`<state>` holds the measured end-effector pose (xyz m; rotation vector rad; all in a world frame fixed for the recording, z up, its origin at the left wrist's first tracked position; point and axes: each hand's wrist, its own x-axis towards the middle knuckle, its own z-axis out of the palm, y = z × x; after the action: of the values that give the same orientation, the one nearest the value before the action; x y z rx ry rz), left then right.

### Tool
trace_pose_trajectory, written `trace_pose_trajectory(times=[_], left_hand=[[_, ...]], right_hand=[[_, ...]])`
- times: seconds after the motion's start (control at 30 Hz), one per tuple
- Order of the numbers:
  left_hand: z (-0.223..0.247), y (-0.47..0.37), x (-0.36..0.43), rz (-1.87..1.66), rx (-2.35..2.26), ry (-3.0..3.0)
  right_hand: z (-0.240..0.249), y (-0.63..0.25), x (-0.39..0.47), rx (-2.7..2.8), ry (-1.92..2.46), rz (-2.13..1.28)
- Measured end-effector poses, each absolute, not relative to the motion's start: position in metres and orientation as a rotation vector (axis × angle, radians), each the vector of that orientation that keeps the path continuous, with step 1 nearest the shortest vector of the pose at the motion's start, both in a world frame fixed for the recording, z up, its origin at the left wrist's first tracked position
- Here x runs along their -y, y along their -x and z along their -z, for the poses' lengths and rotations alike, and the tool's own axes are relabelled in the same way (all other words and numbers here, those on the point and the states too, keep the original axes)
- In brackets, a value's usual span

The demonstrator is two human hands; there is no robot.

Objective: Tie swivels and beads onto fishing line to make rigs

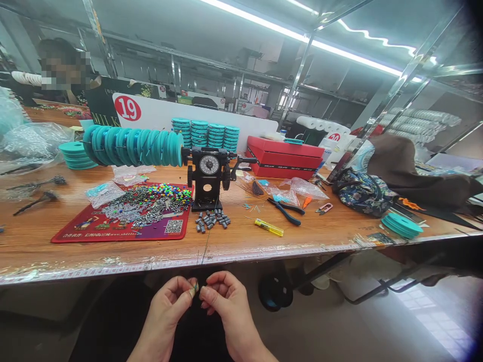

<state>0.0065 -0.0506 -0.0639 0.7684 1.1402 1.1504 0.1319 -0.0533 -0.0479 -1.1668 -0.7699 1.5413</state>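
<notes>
Pinching a tiny greenish piece (195,287) in our left hand (172,301), we are seemingly working the thin dark line (206,246) just ahead, our right hand (226,300) curling alongside, its hold unclear, the next move likely calling for steadiness.

The line (205,249) is dark, the spools (132,146) teal, beads (166,193) multicoloured, the bag (363,193) floral.

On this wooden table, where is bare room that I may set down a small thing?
Bare wood shows left of the red mat, and between the pliers and the rightmost teal spools, in front of the clippers. Crowded: the mat, with beads, and before the black machine, with grey cylinders.
</notes>
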Motion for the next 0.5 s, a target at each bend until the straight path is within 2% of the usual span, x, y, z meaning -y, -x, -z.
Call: trace_pose_trajectory(times=[0.37, 0.5], left_hand=[[0.0643, -0.0074, 0.0504, -1.143, -1.119, -0.757], [0.0651, -0.0062, 0.0504, -1.150, -1.129, -0.759]], right_hand=[[0.0505, -0.1269, 0.0564, 0.471, 1.103, -1.755], [0.0509, -0.1269, 0.0554, 0.623, 1.130, -1.630]])
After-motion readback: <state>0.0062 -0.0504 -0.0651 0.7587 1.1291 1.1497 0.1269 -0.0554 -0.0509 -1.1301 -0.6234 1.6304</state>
